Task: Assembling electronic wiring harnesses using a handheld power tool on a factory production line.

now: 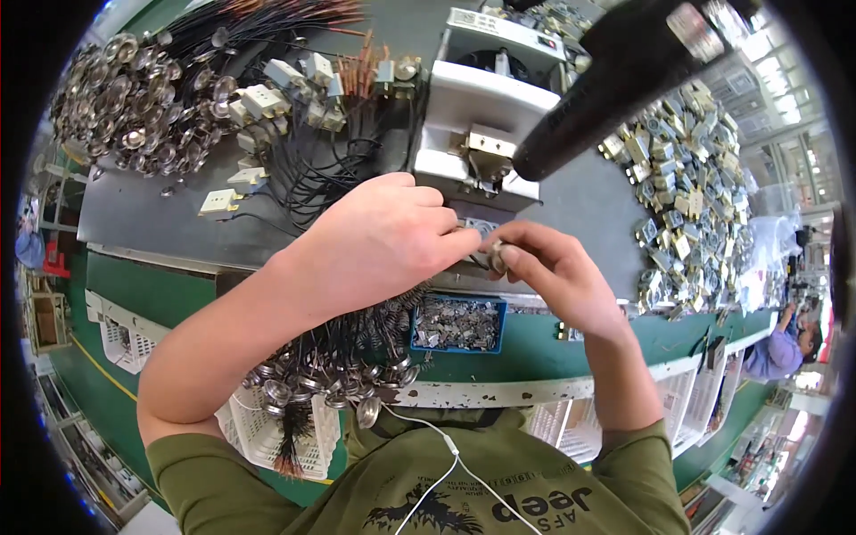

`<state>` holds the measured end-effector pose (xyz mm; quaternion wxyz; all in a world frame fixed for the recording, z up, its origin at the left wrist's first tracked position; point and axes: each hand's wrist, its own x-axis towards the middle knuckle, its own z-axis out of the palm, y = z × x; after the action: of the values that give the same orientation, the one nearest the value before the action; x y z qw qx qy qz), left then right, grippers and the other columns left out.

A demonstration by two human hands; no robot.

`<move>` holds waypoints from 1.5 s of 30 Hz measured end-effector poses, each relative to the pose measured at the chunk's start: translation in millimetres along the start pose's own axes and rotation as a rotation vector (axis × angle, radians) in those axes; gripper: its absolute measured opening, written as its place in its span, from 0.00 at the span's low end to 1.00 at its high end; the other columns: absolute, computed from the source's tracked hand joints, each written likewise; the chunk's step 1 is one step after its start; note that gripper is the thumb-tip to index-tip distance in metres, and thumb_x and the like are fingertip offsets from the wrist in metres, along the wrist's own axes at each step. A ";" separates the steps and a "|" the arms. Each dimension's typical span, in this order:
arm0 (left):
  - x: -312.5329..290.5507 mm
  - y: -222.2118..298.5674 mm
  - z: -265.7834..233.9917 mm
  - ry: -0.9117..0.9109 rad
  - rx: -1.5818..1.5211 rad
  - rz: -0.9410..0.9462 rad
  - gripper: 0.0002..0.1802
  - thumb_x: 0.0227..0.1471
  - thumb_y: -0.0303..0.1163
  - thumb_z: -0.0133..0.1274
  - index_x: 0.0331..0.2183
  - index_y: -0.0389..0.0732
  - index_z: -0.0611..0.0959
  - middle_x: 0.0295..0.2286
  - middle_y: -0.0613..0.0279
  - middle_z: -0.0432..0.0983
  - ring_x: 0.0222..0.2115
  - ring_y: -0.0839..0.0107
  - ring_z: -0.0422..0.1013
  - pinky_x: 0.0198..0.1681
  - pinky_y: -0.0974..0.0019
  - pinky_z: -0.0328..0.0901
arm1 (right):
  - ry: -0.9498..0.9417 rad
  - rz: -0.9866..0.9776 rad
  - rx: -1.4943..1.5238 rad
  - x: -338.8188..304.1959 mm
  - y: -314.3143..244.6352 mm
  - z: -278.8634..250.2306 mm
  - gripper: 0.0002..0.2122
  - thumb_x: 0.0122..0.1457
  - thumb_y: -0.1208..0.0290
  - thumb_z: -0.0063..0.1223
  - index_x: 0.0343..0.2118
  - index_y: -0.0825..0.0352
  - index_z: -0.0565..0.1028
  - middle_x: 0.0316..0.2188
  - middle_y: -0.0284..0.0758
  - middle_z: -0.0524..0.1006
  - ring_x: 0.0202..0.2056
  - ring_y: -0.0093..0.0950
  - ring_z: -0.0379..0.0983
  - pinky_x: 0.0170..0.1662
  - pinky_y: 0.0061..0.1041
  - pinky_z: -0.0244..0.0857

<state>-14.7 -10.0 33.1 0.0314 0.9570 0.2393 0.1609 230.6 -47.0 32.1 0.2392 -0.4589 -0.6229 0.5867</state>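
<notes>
My left hand [392, 223] is closed, knuckles up, above the front edge of the metal worktop; its fingers hide whatever is in them. Close by on its right, my right hand [566, 276] pinches a small silvery metal part [497, 258] between thumb and fingertips. A short dark wire shows between the two hands. Just beyond them stands a white bench machine [486, 98], with a cream-coloured block with metal terminals [489, 153] seated at its front. A thick black cylindrical tool [606, 89] slants down toward that block from the upper right.
Round metal cups [134, 98] with dark wires are heaped at the left, near white blocks on black leads [265, 101]. More blocks [687, 196] pile up at the right. A blue tray [458, 350] of small metal pieces and a hanging wire bundle [325, 352] are near my body.
</notes>
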 end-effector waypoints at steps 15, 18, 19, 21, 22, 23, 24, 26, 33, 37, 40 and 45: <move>-0.1 8.6 17.5 0.098 0.020 -0.038 0.13 0.52 0.43 0.59 0.26 0.46 0.76 0.20 0.70 0.70 0.25 0.73 0.72 0.30 0.67 0.67 | 0.277 -0.189 -0.191 -17.9 12.5 19.6 0.19 0.60 0.79 0.60 0.55 0.70 0.75 0.43 0.37 0.81 0.37 0.20 0.75 0.44 0.21 0.69; 0.0 10.1 19.4 0.090 -0.010 -0.009 0.12 0.52 0.42 0.59 0.26 0.47 0.77 0.20 0.71 0.71 0.26 0.73 0.72 0.32 0.67 0.67 | 0.097 -0.156 -0.227 -7.4 9.4 2.6 0.17 0.58 0.76 0.62 0.51 0.68 0.78 0.39 0.37 0.83 0.34 0.23 0.75 0.41 0.25 0.70; -0.3 9.8 19.5 0.081 -0.011 -0.005 0.12 0.52 0.42 0.59 0.26 0.47 0.77 0.20 0.71 0.71 0.26 0.73 0.72 0.32 0.67 0.67 | 0.024 -0.123 -0.239 -4.6 7.7 -1.4 0.17 0.58 0.76 0.62 0.51 0.68 0.78 0.39 0.38 0.83 0.34 0.24 0.75 0.41 0.26 0.70; 0.5 9.9 20.2 0.033 -0.008 -0.011 0.13 0.52 0.43 0.58 0.26 0.47 0.76 0.21 0.70 0.73 0.28 0.73 0.73 0.33 0.66 0.67 | -0.053 -0.085 -0.250 -2.6 3.6 -3.5 0.17 0.58 0.77 0.61 0.51 0.68 0.78 0.38 0.39 0.83 0.35 0.26 0.77 0.42 0.28 0.71; 0.9 10.7 21.5 0.031 -0.011 -0.007 0.13 0.52 0.43 0.58 0.26 0.47 0.76 0.21 0.70 0.73 0.28 0.73 0.73 0.33 0.66 0.67 | -0.049 -0.083 -0.247 -4.1 4.3 -4.0 0.17 0.58 0.77 0.61 0.51 0.68 0.78 0.38 0.39 0.83 0.35 0.26 0.77 0.42 0.28 0.71; 0.4 12.2 23.0 0.001 -0.034 0.002 0.12 0.51 0.43 0.60 0.29 0.47 0.79 0.20 0.71 0.70 0.26 0.73 0.71 0.32 0.66 0.65 | -0.058 -0.069 -0.247 -6.3 5.6 -4.7 0.17 0.58 0.77 0.61 0.52 0.68 0.78 0.37 0.39 0.83 0.35 0.26 0.77 0.43 0.28 0.70; 0.8 11.9 24.5 -0.027 -0.051 0.012 0.12 0.50 0.44 0.62 0.31 0.47 0.81 0.19 0.71 0.67 0.24 0.73 0.69 0.31 0.65 0.64 | -0.066 -0.060 -0.249 -6.9 8.2 -7.1 0.17 0.59 0.77 0.61 0.52 0.68 0.78 0.36 0.39 0.82 0.35 0.26 0.78 0.43 0.27 0.70; -2.6 14.2 15.0 -0.139 -0.043 0.020 0.13 0.50 0.43 0.62 0.37 0.50 0.83 0.19 0.70 0.69 0.23 0.72 0.69 0.31 0.65 0.64 | -0.017 -0.144 -0.315 -19.1 12.7 -15.1 0.18 0.59 0.76 0.61 0.53 0.64 0.78 0.32 0.40 0.82 0.30 0.28 0.78 0.38 0.27 0.71; 18.1 -6.2 -4.3 -0.193 -0.350 -0.113 0.19 0.57 0.37 0.55 0.51 0.49 0.78 0.24 0.59 0.79 0.29 0.58 0.77 0.31 0.55 0.71 | 0.619 -0.584 -0.191 -23.4 -15.4 -28.8 0.20 0.68 0.73 0.50 0.61 0.73 0.67 0.42 0.41 0.79 0.33 0.19 0.72 0.36 0.19 0.67; 30.6 -8.2 19.2 -0.299 -0.328 -0.250 0.18 0.59 0.41 0.55 0.49 0.46 0.78 0.26 0.55 0.80 0.31 0.53 0.78 0.34 0.53 0.71 | 0.674 -0.899 -0.217 -13.9 -41.6 -38.7 0.23 0.70 0.70 0.46 0.65 0.73 0.60 0.50 0.49 0.75 0.37 0.25 0.74 0.39 0.24 0.69; 31.9 -10.7 29.8 -0.434 -0.316 -0.329 0.17 0.58 0.43 0.55 0.47 0.47 0.79 0.27 0.54 0.81 0.32 0.53 0.79 0.34 0.52 0.71 | 0.907 -0.777 -0.401 -12.4 -84.1 -25.5 0.28 0.69 0.65 0.47 0.67 0.72 0.54 0.58 0.60 0.67 0.52 0.42 0.74 0.51 0.38 0.73; 26.3 -11.9 32.8 -0.338 -0.199 -0.284 0.17 0.58 0.43 0.55 0.47 0.48 0.80 0.25 0.57 0.81 0.31 0.55 0.79 0.33 0.53 0.71 | 0.841 -0.863 -0.312 28.4 -75.5 -21.4 0.29 0.67 0.69 0.47 0.67 0.72 0.52 0.59 0.61 0.66 0.55 0.51 0.72 0.55 0.44 0.72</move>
<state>12.5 13.4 8.1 0.1877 0.9192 0.3459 0.0153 213.3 -3.6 101.3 0.6096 -0.3871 -0.6832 0.1084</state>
